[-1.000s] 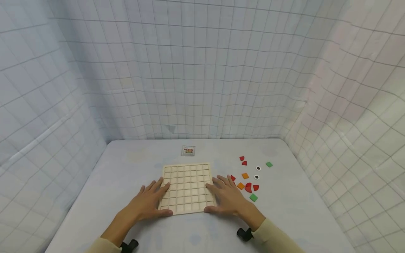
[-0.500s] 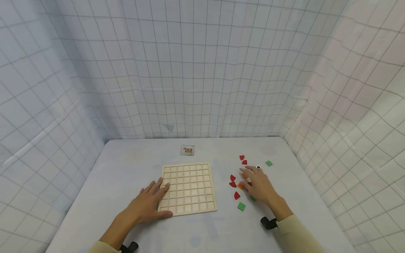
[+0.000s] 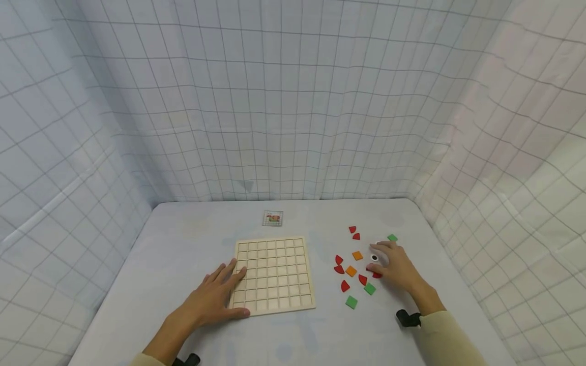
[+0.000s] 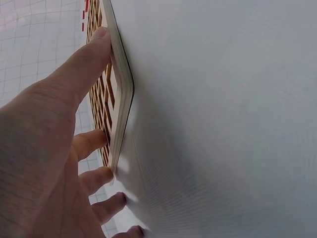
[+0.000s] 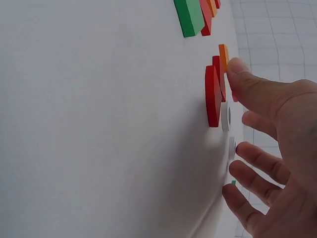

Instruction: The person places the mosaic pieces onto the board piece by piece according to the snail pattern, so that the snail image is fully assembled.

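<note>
My left hand [image 3: 212, 297] rests on the left side of a pale wooden grid board [image 3: 276, 277]. Its thumb lies on the near corner, and the other fingers spread along the edge. To the right, my right hand [image 3: 399, 268] hovers low among loose coloured pieces, its fingers loosely bent and apart. Between thumb and fingers a white disc with a black centre [image 3: 375, 257] shows on the table. A red wedge [image 5: 213, 96] lies below the thumb in the right wrist view, with nothing visibly gripped. Another white disc [image 5: 232, 148] is partly behind the fingers.
Several red wedges [image 3: 339, 269], orange squares [image 3: 357, 255] and green squares [image 3: 370, 288] lie between board and right hand. A green square [image 3: 392, 237] lies beyond that hand. Behind the board is a small picture card [image 3: 272, 218]. Grid-patterned curtains [image 3: 288, 127] enclose the white table.
My right hand has left the board's right edge and moved right, passing over the orange squares to the white discs. More red and green pieces are uncovered. My left hand stays on the board.
</note>
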The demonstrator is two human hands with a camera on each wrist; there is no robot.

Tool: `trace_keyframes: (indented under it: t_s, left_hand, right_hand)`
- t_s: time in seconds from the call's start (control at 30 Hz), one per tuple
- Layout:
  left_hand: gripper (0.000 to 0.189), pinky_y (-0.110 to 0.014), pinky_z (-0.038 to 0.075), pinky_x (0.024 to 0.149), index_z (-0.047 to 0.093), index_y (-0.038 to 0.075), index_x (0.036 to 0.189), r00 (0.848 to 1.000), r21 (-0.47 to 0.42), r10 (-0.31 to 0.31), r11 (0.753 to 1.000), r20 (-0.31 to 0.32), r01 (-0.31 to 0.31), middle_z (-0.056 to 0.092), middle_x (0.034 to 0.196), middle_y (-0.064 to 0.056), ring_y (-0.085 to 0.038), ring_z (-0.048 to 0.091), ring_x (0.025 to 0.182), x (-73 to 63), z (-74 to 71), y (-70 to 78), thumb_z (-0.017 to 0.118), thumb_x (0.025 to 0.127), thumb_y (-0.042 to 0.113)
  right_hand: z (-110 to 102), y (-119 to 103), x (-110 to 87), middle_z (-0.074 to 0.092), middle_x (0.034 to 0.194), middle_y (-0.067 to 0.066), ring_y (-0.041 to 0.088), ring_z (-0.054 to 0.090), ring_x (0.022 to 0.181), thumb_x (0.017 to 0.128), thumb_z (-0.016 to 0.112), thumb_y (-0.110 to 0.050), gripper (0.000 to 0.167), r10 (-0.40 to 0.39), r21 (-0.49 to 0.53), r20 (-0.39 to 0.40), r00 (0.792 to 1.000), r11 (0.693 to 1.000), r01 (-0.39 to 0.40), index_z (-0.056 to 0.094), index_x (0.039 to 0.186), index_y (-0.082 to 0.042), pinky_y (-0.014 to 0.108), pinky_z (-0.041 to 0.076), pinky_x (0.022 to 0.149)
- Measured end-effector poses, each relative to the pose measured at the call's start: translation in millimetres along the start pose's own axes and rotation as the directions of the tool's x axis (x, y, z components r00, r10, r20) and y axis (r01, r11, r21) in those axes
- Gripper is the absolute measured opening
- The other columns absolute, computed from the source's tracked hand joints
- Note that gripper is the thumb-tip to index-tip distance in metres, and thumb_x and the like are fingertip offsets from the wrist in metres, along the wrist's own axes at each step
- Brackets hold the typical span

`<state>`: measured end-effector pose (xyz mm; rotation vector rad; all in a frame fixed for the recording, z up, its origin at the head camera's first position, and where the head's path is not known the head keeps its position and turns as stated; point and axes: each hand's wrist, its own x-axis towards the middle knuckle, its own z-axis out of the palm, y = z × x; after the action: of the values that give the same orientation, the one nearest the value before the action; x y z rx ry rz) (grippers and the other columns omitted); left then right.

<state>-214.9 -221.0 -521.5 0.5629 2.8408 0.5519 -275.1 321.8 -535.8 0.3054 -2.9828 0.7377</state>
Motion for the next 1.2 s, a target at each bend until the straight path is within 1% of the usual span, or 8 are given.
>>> trace_keyframes:
  t_s: [0.17,0.27,0.5,0.63,0.83,1.03,1.2]
  left_hand:
    - [0.118,-0.084,0.036,0.131,0.046,0.014,0.179,1.0,0.016,0.009,1.0,-0.007,-0.009,0.03,0.192,-0.024,-0.059,0.035,0.173,-0.6,1.3,-1.4,0.088,0.089,0.078]
    - [0.118,-0.085,0.036,0.131,0.047,0.014,0.179,1.0,0.009,0.007,1.0,-0.011,-0.007,0.03,0.192,-0.024,-0.059,0.035,0.173,-1.0,1.7,-1.8,0.09,0.089,0.077]
    - [0.119,-0.084,0.035,0.132,0.047,0.016,0.179,1.0,-0.011,-0.004,1.0,0.0,0.004,0.029,0.193,-0.023,-0.059,0.033,0.174,-2.3,2.7,-1.7,0.09,0.088,0.077]
    - [0.12,-0.084,0.035,0.132,0.046,0.016,0.18,1.0,-0.007,-0.002,1.0,0.0,0.002,0.029,0.193,-0.022,-0.058,0.033,0.174,-1.4,2.2,-2.0,0.09,0.087,0.079]
    - [0.129,-0.083,0.036,0.133,0.044,0.016,0.181,1.0,0.008,0.008,1.0,0.005,-0.008,0.028,0.193,-0.023,-0.058,0.033,0.174,-1.2,1.9,-2.3,0.093,0.081,0.082]
    - [0.128,-0.077,0.039,0.133,0.048,0.014,0.179,0.999,0.026,0.03,0.999,-0.015,-0.03,0.033,0.191,-0.024,-0.059,0.038,0.171,-0.2,0.3,-0.5,0.095,0.08,0.079]
    - [0.128,-0.08,0.041,0.131,0.047,0.014,0.179,1.0,0.0,0.021,1.0,-0.017,-0.021,0.031,0.191,-0.024,-0.061,0.037,0.171,-1.8,0.3,-0.9,0.097,0.08,0.077]
  right_hand:
    - [-1.5,5.6,2.3,0.07,0.148,0.028,0.053,0.065,0.141,0.103,0.091,-0.017,0.049,-0.036,0.015,-0.054,0.998,0.999,0.036,0.078,0.147,-0.002,0.073,0.058,0.117]
    - [-1.0,7.8,4.0,0.072,0.142,0.027,0.052,0.068,0.136,0.102,0.092,-0.012,0.042,-0.056,0.007,-0.077,0.995,0.998,0.057,0.082,0.141,-0.002,0.072,0.06,0.115]
    - [1.1,13.8,6.3,0.073,0.14,0.026,0.05,0.069,0.134,0.101,0.091,-0.006,0.028,-0.065,-0.012,-0.077,0.995,0.998,0.065,0.088,0.128,-0.006,0.07,0.061,0.115]
    - [2.0,16.1,7.2,0.073,0.138,0.027,0.051,0.069,0.133,0.099,0.091,-0.003,0.025,-0.086,-0.01,-0.094,0.992,0.996,0.085,0.089,0.125,-0.006,0.07,0.061,0.114]
    - [1.5,15.0,6.4,0.074,0.135,0.025,0.049,0.07,0.13,0.1,0.091,-0.003,0.024,-0.091,-0.011,-0.107,0.99,0.996,0.09,0.089,0.123,-0.006,0.069,0.062,0.112]
    - [0.7,7.4,5.7,0.075,0.129,0.023,0.046,0.072,0.125,0.098,0.093,-0.004,0.024,-0.104,-0.017,-0.143,0.984,0.995,0.102,0.089,0.121,-0.005,0.067,0.064,0.109]
    - [2.7,-4.4,10.3,0.075,0.129,0.019,0.04,0.072,0.122,0.099,0.093,-0.005,0.025,-0.091,0.016,-0.138,0.986,0.995,0.095,0.088,0.124,-0.005,0.062,0.066,0.108]
